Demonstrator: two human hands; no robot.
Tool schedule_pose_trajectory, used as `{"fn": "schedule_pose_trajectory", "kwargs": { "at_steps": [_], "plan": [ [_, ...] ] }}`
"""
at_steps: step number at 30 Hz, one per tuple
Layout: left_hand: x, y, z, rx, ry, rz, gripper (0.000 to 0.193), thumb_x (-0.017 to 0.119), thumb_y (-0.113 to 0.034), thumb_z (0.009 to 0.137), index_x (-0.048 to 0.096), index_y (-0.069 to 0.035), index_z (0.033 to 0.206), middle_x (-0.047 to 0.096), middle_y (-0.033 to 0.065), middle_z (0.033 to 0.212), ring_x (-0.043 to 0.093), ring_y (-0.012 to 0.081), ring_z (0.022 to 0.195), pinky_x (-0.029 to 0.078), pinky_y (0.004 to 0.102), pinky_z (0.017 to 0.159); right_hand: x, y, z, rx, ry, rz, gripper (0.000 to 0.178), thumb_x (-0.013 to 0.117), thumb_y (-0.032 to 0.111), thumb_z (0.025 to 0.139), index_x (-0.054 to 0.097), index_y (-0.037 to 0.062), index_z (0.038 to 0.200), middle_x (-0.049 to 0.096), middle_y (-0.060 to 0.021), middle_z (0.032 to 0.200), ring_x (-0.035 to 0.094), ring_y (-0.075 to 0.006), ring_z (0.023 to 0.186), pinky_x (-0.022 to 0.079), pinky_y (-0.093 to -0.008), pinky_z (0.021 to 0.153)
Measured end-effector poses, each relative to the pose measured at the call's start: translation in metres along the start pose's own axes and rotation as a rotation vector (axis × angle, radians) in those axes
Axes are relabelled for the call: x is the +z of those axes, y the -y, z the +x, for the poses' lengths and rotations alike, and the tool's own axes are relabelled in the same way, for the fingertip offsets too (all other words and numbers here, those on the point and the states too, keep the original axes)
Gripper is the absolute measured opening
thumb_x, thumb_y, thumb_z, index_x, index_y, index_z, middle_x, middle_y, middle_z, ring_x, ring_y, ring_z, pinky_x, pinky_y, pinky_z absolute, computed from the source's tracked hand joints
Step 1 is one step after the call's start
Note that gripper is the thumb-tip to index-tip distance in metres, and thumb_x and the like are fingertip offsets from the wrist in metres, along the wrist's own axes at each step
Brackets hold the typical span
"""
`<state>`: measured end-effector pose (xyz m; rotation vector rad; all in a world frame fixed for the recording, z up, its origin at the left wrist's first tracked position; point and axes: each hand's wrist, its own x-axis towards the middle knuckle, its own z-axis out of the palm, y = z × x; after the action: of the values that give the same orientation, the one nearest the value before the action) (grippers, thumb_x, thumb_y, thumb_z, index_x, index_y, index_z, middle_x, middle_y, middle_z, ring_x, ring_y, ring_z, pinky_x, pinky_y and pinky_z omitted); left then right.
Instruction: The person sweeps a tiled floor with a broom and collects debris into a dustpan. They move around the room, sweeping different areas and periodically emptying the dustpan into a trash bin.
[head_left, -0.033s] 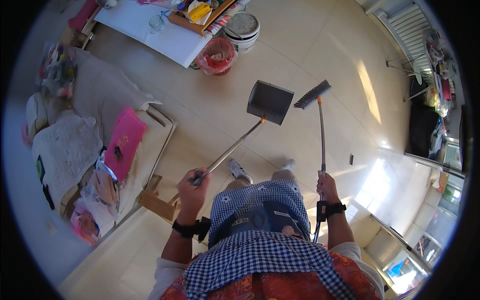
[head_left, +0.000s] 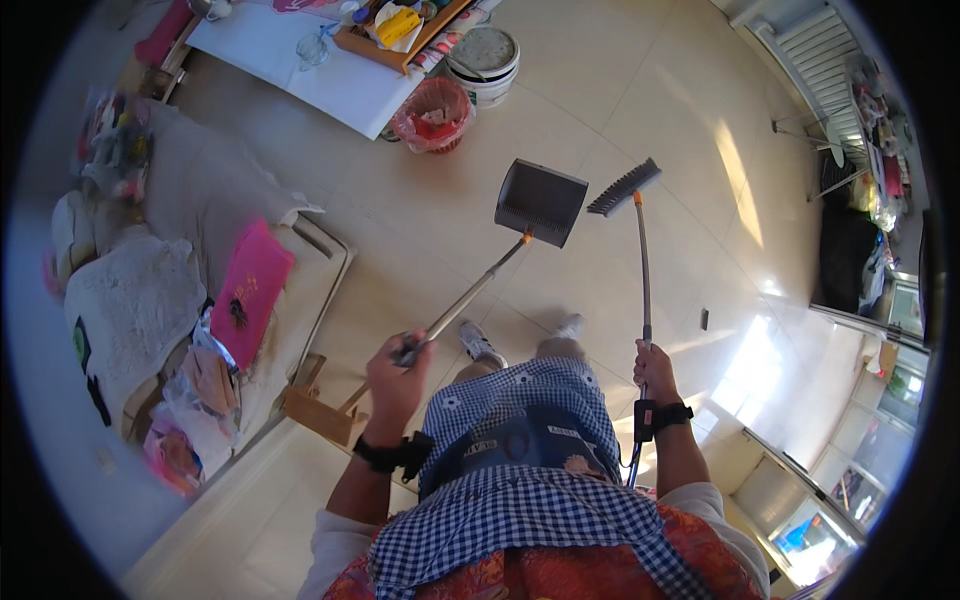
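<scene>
My left hand (head_left: 397, 376) is closed round the grip of a long-handled dustpan (head_left: 541, 200). Its dark grey pan is at the floor ahead of my feet, joined to the metal handle by an orange collar. A broom (head_left: 643, 260) stands in my right hand (head_left: 655, 369), whose fingers wrap the handle. The broom's dark bristle head lies just right of the pan, with a small gap between them. Whether the pan touches the floor I cannot tell. Both wrists wear black straps.
A red wastebasket (head_left: 434, 116) with a liner stands by a white table (head_left: 300, 75), beside a white bucket (head_left: 484, 65). At left is a couch with a pink cushion (head_left: 252, 290) and a wooden stool (head_left: 320, 410). A small dark object (head_left: 704, 319) lies on the tiles at right.
My left hand has shifted slightly right and up along with the dustpan's grip. The pan, the broom and my right hand are almost unmoved.
</scene>
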<state>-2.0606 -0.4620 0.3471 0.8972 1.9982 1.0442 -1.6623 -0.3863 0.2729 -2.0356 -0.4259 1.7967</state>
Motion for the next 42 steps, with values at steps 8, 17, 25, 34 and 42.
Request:
{"fn": "schedule_pose_trajectory", "kwargs": {
  "at_steps": [8, 17, 25, 34, 42],
  "plan": [
    [0.105, -0.02, 0.099, 0.009, 0.077, -0.112, 0.019, 0.068, -0.011, 0.079, 0.059, 0.0, 0.092, 0.06, 0.0045, 0.08, 0.053, 0.0084, 0.07, 0.045, 0.024, 0.065, 0.045, 0.044, 0.036, -0.01, 0.067, 0.073, 0.018, 0.055, 0.02, 0.089, 0.042, 0.0117, 0.079, 0.033, 0.0063, 0.056, 0.032, -0.0035, 0.04, 0.026, -0.02, 0.035],
    [0.235, -0.06, 0.091, 0.153, 0.658, -0.458, 0.044, 0.062, -0.005, 0.082, 0.035, -0.005, 0.118, 0.045, 0.0101, 0.109, 0.051, 0.0189, 0.1, 0.042, 0.0296, 0.086, 0.087, 0.093, 0.088, -0.139, 0.08, -0.015, 0.014, 0.053, 0.018, 0.089, 0.049, 0.0051, 0.094, 0.057, -0.0047, 0.079, 0.055, -0.013, 0.063, 0.045, -0.0244, 0.051],
    [0.215, -0.024, 0.103, 0.452, 1.222, -0.182, 0.059, 0.058, -0.022, 0.085, 0.033, -0.001, 0.134, 0.03, 0.0191, 0.137, 0.034, 0.0309, 0.126, 0.036, 0.0368, 0.1, 0.099, 0.082, 0.094, 0.068, 0.31, 0.091, 0.022, 0.055, 0.009, 0.086, 0.041, 0.0022, 0.102, 0.053, -0.01, 0.094, 0.063, -0.0228, 0.074, 0.054, -0.0301, 0.06],
    [0.217, 0.185, 0.388, -0.491, 0.386, 0.053, 0.037, 0.048, -0.039, 0.091, 0.05, -0.003, 0.098, 0.058, 0.007, 0.082, 0.058, 0.014, 0.071, 0.047, 0.026, 0.055, 0.149, 0.056, 0.05, 0.267, 0.115, -0.013, 0.042, 0.056, -0.006, 0.076, 0.038, -0.0078, 0.114, 0.056, -0.0197, 0.111, 0.063, -0.02, 0.07, 0.052, -0.0268, 0.06],
    [0.24, 0.303, 0.57, -0.72, -0.089, -0.426, 0.05, 0.053, -0.024, 0.088, 0.032, -0.001, 0.128, 0.052, 0.0166, 0.113, 0.058, 0.029, 0.095, 0.052, 0.0392, 0.082, 0.174, 0.027, 0.008, 0.431, 0.005, 0.301, 0.043, 0.067, 0.001, 0.071, 0.033, 0.0034, 0.097, 0.05, -0.0286, 0.118, 0.065, -0.0286, 0.071, 0.057, -0.0353, 0.058]
  ]
}}
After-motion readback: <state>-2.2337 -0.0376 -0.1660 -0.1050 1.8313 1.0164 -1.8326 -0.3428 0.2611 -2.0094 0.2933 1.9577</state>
